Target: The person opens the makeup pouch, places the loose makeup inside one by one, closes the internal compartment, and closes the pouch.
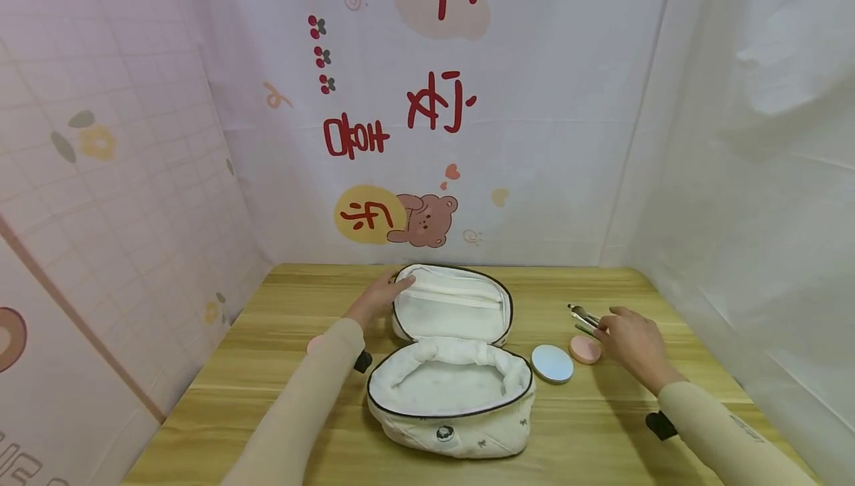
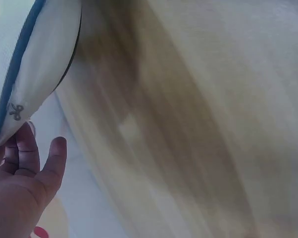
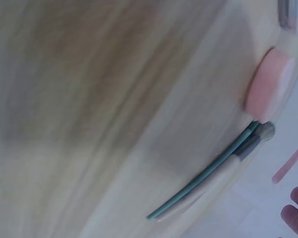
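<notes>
A white cosmetic bag (image 1: pixel 461 438) with a dark-trimmed rim and small bow prints stands unzipped, its lid (image 1: pixel 454 315) folded back. My left hand (image 1: pixel 382 297) grips the lid's left edge, one digit over the inner side; in the left wrist view, fingers (image 2: pixel 27 148) touch the printed outer side. On the right, my right hand (image 1: pixel 631 341) reaches over the makeup brushes (image 1: pixel 585 317). The right wrist view shows its fingertips pinching a slim pink handle (image 3: pixel 288 164). A green-handled brush (image 3: pixel 203 173) and a pale-handled brush (image 3: pixel 211 186) lie side by side on the table.
Near the brushes lie a round pink case (image 1: pixel 585 350) and a round white compact (image 1: pixel 552 364). A pink item (image 1: pixel 314 343) is partly hidden behind the left sleeve. The wood-grain table (image 1: pixel 568 434) meets printed cloth walls (image 1: pixel 548 137) at its back and sides.
</notes>
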`<state>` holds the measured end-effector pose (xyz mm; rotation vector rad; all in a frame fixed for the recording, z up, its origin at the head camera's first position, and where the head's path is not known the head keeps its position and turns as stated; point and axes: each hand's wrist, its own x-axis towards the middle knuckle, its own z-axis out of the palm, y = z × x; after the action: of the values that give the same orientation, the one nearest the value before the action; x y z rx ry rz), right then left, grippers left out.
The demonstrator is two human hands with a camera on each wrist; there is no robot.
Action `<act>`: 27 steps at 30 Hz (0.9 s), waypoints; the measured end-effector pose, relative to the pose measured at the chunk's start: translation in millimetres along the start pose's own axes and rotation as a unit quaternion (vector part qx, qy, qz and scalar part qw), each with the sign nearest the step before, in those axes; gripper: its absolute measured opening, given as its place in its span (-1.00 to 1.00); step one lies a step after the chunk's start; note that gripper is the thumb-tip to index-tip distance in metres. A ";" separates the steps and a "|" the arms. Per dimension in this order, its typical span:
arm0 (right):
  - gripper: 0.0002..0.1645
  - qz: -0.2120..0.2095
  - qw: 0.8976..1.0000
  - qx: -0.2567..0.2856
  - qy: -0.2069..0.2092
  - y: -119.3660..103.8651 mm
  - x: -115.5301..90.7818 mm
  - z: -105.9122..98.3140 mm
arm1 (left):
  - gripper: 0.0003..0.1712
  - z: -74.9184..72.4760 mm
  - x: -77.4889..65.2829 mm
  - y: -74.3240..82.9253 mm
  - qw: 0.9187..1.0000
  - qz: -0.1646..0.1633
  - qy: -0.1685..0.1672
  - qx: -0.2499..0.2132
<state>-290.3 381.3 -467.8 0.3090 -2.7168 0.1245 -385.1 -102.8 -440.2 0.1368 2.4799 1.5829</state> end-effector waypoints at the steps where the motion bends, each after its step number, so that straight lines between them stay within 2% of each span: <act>1: -0.87 -0.007 1.000 0.002 0.006 -2.2 1.9 -0.7 | -0.08 -1.0 0.2 2.9 1.000 0.007 -0.004 0.000; 8: -0.87 -0.044 0.998 0.000 0.035 -20.7 13.3 -6.8 | -0.37 -4.2 6.1 20.1 0.999 0.029 -0.005 0.019; 12: -0.87 -0.063 0.996 0.000 0.056 -34.4 17.7 -8.8 | -0.40 -6.9 8.9 28.3 0.998 0.058 -0.014 0.021; 15: -0.89 -0.075 0.995 0.002 0.064 -46.5 21.3 -10.2 | -0.42 -10.2 9.4 36.0 0.996 0.075 -0.022 0.045; 21: -0.92 -0.089 0.994 0.006 0.062 -69.4 30.7 -12.9 | -0.33 -17.2 5.8 50.1 0.986 0.096 -0.060 0.124; 27: -0.92 -0.113 0.991 0.002 0.069 -88.3 44.0 -10.7 | -0.66 -22.0 2.3 59.5 0.972 0.128 -0.081 0.180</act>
<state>-304.9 288.2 -436.6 0.5847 -2.5237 0.0823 -393.7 -96.7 -377.6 0.6353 2.6719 1.1272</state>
